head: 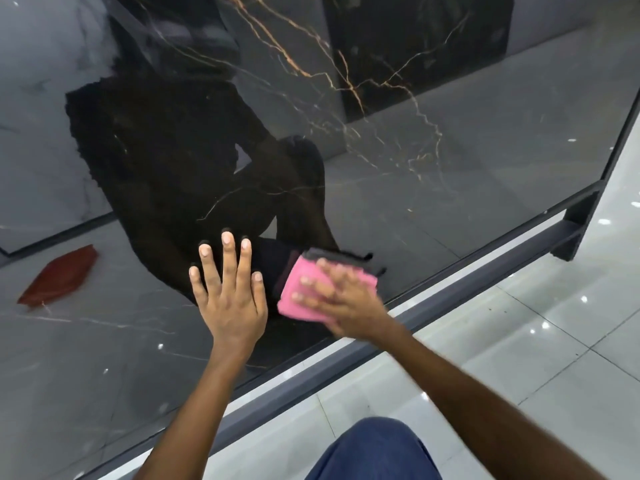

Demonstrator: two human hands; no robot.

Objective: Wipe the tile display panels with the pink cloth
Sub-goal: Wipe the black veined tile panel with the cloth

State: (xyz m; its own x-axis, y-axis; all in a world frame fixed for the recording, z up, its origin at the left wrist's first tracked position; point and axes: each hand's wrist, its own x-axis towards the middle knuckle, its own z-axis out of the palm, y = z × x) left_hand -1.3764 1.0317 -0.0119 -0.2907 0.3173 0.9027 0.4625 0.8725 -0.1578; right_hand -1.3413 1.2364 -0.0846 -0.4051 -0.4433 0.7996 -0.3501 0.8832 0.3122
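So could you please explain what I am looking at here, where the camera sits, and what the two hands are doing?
There is no machine here: a person wears a wide-angle camera on the head, so the single picture looks forward and down along their own arms. In front of them stands a dark, glossy tile display panel with gold and white veins, set in a dark metal frame on a pale tiled floor. The left hand lies flat on the panel with its fingers spread and holds nothing. The right hand presses a folded pink cloth against the panel near its lower edge; that hand is blurred. The dark shape in the panel is the person's own reflection, and the reddish patch at the left seems to be a reflection too, though I cannot say of what. The blue at the bottom looks like the person's knee.
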